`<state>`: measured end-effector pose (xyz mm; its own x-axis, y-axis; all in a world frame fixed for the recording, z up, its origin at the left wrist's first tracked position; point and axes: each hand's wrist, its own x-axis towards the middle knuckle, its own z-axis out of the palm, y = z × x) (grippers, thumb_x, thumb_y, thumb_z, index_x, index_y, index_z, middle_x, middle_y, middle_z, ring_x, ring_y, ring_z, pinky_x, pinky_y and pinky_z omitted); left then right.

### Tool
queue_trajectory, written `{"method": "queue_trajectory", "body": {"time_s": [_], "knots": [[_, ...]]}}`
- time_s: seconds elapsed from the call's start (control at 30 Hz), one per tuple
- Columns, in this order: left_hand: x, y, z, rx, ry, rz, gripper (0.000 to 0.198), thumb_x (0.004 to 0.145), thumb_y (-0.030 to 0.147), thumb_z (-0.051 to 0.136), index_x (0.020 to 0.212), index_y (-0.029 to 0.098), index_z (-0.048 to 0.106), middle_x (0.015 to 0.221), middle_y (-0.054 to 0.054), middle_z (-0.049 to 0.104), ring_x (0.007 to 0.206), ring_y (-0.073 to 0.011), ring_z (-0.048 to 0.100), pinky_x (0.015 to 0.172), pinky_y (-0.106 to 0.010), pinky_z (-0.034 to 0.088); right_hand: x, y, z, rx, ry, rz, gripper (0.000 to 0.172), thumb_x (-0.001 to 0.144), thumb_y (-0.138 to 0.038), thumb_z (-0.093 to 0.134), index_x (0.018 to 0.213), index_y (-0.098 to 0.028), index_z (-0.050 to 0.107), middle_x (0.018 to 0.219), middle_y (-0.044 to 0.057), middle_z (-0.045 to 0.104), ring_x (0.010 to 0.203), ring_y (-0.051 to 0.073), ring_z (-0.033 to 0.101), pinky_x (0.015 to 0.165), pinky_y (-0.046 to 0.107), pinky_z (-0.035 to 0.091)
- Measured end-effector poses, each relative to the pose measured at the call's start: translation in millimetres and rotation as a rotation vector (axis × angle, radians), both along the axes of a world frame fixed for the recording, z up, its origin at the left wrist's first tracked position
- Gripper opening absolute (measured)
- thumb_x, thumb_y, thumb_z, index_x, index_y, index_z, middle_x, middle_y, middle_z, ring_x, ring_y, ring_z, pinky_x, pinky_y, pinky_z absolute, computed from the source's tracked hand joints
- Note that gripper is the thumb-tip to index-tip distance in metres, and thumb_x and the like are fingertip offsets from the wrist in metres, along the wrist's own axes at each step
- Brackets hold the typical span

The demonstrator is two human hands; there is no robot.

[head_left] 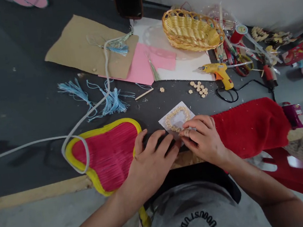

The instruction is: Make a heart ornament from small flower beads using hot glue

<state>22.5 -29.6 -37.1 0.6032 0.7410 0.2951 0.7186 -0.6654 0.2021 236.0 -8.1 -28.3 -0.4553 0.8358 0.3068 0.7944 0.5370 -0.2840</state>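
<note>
A small white paper [189, 112] lies near the table's front edge, with a ring of pale flower-shaped beads [171, 117] on it. My right hand [205, 138] is closed in a pinch at the ring's lower edge. What sits between its fingertips is too small to make out. Just left of the paper, my left hand [154, 160] has its fingers apart, the innermost ones close to the paper's lower corner. Under its outer side lies a pink pleated piece with yellow edging [103, 151]. More loose flower beads [200, 89] are scattered beyond the paper.
A yellow glue gun [221, 74] and a wicker basket [191, 32] stand at the back right, beside cluttered tools. Red cloth [251, 127] lies to the right. Blue tassels [113, 102], brown paper [89, 47] and a looping white cable [73, 131] are to the left.
</note>
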Motion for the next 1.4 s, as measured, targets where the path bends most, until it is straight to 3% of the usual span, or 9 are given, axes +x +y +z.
{"method": "queue_trajectory", "body": {"time_s": [0.37,0.57,0.73,0.87,1.07,1.4], "knots": [[2,0,8.2,-0.077,-0.016,0.021,0.023,0.094,0.023,0.059,0.116,0.028,0.064,0.117,0.001,0.069,0.120,-0.0271,0.056,0.115,-0.057,0.029,4,-2,1.5,-0.033,0.126,-0.051,0.018,0.086,-0.020,0.067,0.104,-0.025,0.066,0.107,0.006,0.069,0.104,0.025,0.057,0.090,0.044,0.048],[3,3,10.4,-0.040,0.016,0.017,0.017,0.096,0.026,0.057,0.111,0.024,0.065,0.113,-0.002,0.070,0.116,-0.0275,0.057,0.112,-0.057,0.033,10,-4,6.2,-0.020,0.141,-0.067,0.018,0.086,-0.017,0.067,0.103,-0.025,0.066,0.107,0.006,0.069,0.104,0.025,0.057,0.090,0.044,0.048],[3,3,8.9,-0.025,0.008,0.016,0.026,0.094,0.019,0.056,0.118,0.027,0.063,0.115,0.000,0.069,0.116,-0.0261,0.058,0.115,-0.056,0.029,8,-6,4.2,0.027,0.065,-0.016,0.008,0.087,-0.018,0.069,0.088,-0.027,0.069,0.107,0.002,0.070,0.106,0.023,0.054,0.091,0.042,0.044],[3,2,9.5,-0.019,0.018,0.019,0.028,0.093,0.018,0.058,0.120,0.027,0.063,0.115,0.000,0.069,0.117,-0.0255,0.057,0.117,-0.055,0.026,4,-2,4.4,0.084,-0.029,0.020,0.012,0.088,-0.018,0.068,0.081,-0.028,0.068,0.111,-0.001,0.070,0.109,0.023,0.051,0.094,0.043,0.040],[-1,3,15.9,-0.055,-0.024,-0.009,0.018,0.095,0.025,0.058,0.112,0.022,0.064,0.111,0.000,0.070,0.120,-0.0267,0.053,0.116,-0.055,0.026,11,2,10.6,0.064,0.006,0.039,0.003,0.089,-0.024,0.069,0.086,-0.025,0.068,0.112,0.003,0.069,0.110,0.024,0.051,0.090,0.041,0.045],[0,7,11.9,-0.020,-0.022,-0.028,0.012,0.092,0.025,0.063,0.104,0.022,0.066,0.109,0.000,0.071,0.116,-0.0261,0.054,0.117,-0.056,0.025,13,-6,4.6,0.118,-0.134,0.120,0.007,0.090,-0.021,0.066,0.094,-0.026,0.070,0.116,0.001,0.070,0.110,0.023,0.051,0.094,0.043,0.043]]}}
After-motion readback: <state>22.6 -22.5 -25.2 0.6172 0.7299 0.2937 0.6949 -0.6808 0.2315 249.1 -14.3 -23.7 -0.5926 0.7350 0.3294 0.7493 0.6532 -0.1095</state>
